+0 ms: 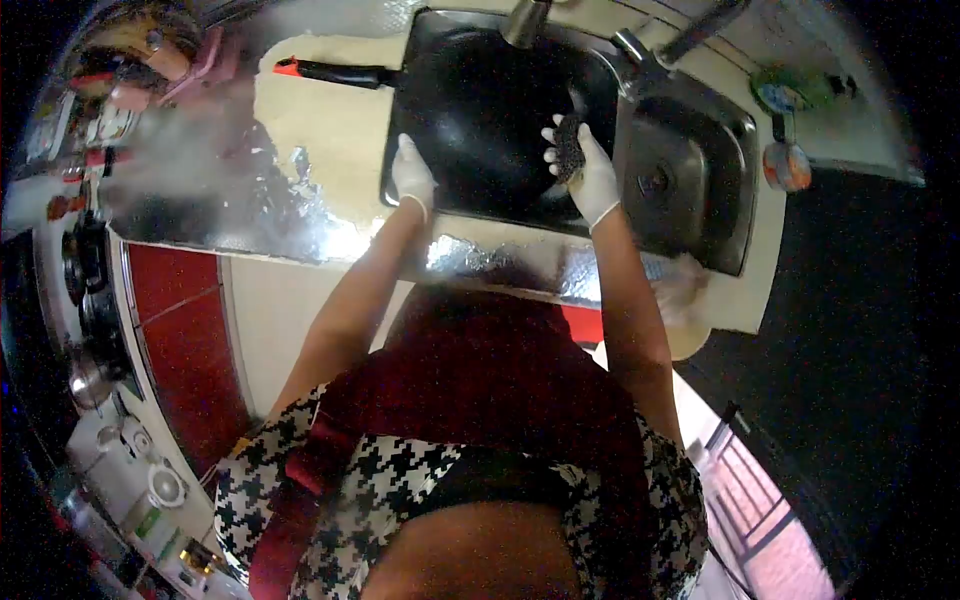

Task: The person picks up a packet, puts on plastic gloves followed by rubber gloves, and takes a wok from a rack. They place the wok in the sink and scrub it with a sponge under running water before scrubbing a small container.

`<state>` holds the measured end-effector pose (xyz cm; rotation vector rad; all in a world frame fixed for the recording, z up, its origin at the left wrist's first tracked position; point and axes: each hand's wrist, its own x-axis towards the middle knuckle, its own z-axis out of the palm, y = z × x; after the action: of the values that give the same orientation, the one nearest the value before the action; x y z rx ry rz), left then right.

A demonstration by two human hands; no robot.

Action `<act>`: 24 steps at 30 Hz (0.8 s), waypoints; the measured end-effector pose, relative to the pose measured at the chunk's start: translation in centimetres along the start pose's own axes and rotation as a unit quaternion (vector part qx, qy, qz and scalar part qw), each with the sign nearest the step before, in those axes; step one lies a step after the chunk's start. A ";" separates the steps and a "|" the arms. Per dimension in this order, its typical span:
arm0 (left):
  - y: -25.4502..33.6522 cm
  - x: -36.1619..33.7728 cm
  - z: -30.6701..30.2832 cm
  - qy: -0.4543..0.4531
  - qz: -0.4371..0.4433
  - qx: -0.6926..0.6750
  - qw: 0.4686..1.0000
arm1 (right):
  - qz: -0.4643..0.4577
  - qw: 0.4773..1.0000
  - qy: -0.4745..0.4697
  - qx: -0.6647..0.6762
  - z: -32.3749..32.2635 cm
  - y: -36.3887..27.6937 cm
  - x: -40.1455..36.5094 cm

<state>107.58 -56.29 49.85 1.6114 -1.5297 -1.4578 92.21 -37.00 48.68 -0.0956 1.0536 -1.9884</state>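
A large dark pan point(480, 120) lies in the left sink basin, its black handle point(345, 74) with a red end reaching out over the counter to the left. My right hand point(592, 178), in a white glove, holds a dark scrubbing pad point(569, 148) above the right side of the pan. My left hand point(411, 174), also gloved in white, is at the left front edge of the basin with its fingers extended. Nothing shows in it. Whether it touches the pan's rim is unclear.
To the right is a second steel basin point(690, 170) with a drain. A faucet point(645, 65) stands behind, between the basins. Foil-like sheeting point(320, 205) covers part of the counter. A pan-like item point(786, 165) lies at the far right. Kitchenware crowds the far left.
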 end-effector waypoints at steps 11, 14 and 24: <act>-0.1 0.3 -2.4 -0.095 0.035 -0.006 0.995 | -0.012 0.996 -0.055 0.066 -4.0 -3.7 -5.3; 0.3 -2.2 -1.4 -0.030 0.048 -0.016 0.998 | -0.013 0.989 -0.066 0.133 -5.8 -6.0 -6.0; 1.1 -11.3 4.9 0.003 0.542 0.358 0.761 | -0.039 0.972 -0.086 0.215 -13.1 -10.0 -6.7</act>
<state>104.96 -44.69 53.32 0.6284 -2.5268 -0.1994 84.35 -21.05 49.36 -0.0735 0.4994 -2.1915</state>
